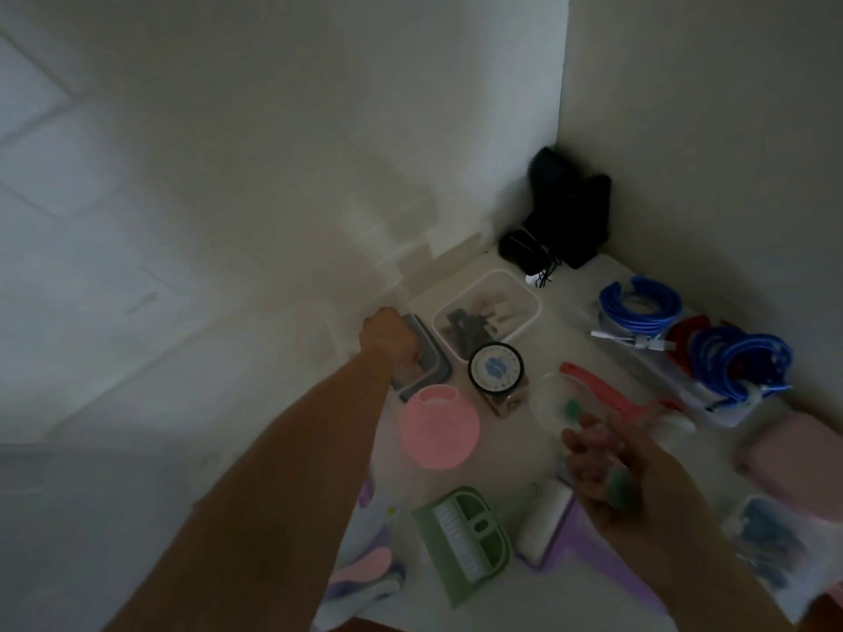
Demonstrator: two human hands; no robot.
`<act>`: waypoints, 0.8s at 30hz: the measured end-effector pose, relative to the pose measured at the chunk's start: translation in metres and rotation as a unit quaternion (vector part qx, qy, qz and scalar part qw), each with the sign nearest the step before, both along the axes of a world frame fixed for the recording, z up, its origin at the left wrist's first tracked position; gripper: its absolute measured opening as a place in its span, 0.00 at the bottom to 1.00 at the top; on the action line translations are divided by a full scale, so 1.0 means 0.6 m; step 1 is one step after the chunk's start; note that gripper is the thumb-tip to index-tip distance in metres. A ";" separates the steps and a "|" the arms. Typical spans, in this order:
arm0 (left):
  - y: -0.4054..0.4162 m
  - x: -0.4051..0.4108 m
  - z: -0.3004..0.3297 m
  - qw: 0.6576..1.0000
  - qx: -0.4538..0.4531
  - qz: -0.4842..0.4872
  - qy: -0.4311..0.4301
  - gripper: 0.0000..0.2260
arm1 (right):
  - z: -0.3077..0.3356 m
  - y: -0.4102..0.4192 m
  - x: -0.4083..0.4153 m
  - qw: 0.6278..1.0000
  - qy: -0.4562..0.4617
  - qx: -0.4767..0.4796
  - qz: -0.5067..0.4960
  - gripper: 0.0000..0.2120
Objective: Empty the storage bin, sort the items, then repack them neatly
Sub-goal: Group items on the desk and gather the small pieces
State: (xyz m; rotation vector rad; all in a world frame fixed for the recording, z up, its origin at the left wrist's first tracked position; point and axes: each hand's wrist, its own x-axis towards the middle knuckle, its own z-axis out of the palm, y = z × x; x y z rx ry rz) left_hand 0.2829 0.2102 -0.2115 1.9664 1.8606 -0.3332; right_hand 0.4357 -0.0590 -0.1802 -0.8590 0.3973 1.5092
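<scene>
My left hand (387, 337) reaches far forward and grips a grey rectangular box (426, 364) at the table's left edge. My right hand (606, 472) hovers palm-up over the table's front right, with a small green object (622, 488) lying in the palm and a clear plastic piece (554, 405) at the fingertips. A white storage bin (529, 307) holding a few grey and beige items stands behind the grey box. Around them lie a pink round lid (440, 433), a round black-rimmed dial (496, 368), a red-handled tool (602, 387) and a green dustpan with brush (465, 538).
Blue and red rings (711, 344) fill a clear tray at the right. Black cables and a black pouch (565, 212) sit in the wall corner. A pink case (793, 453), a clear packet (766, 545), a white roll (545, 517) and pink-purple cloths (365, 572) lie along the front.
</scene>
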 end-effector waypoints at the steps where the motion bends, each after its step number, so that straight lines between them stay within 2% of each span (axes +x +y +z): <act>1: 0.002 0.000 -0.006 1.000 -0.001 0.008 -0.001 0.16 | -0.005 -0.007 0.004 1.000 -0.003 -0.018 -0.010 0.22; 3: 0.007 -0.001 -0.004 1.000 -0.002 0.017 -0.023 0.18 | -0.011 -0.017 0.011 0.997 0.004 -0.058 -0.044 0.10; 5: 0.013 -0.003 0.006 0.995 0.017 0.062 -0.078 0.20 | -0.020 -0.029 0.016 0.995 0.011 -0.077 -0.060 0.10; 7: -0.007 -0.001 0.038 0.981 0.068 0.101 -0.149 0.18 | -0.012 -0.035 0.021 0.995 0.007 -0.079 -0.053 0.17; 9: -0.067 -0.001 0.081 0.959 0.146 0.110 -0.218 0.13 | -0.008 -0.039 0.026 0.994 -0.004 -0.097 -0.043 0.33; 10: -0.109 -0.001 0.097 0.947 0.179 0.094 -0.248 0.10 | -0.006 -0.040 0.029 0.994 -0.005 -0.097 -0.041 0.32; 12: -0.206 0.006 0.110 0.933 0.207 0.041 -0.290 0.07 | -0.010 -0.031 0.040 0.992 -0.029 -0.105 -0.055 0.13; 14: -0.284 0.023 0.093 0.939 0.174 0.015 -0.295 0.07 | -0.024 -0.012 0.050 0.989 -0.085 -0.116 -0.034 0.10; 19: -0.357 0.076 -0.004 0.972 0.026 0.007 -0.235 0.09 | -0.042 0.038 0.051 0.975 -0.177 -0.116 0.061 0.16; 21: -0.356 0.094 -0.050 0.974 -0.020 0.046 -0.221 0.14 | -0.057 0.042 0.051 0.977 -0.180 -0.097 0.066 0.19; 24: -0.345 0.117 -0.097 0.946 -0.073 0.171 -0.264 0.16 | -0.086 0.044 0.056 0.978 -0.192 -0.053 0.058 0.26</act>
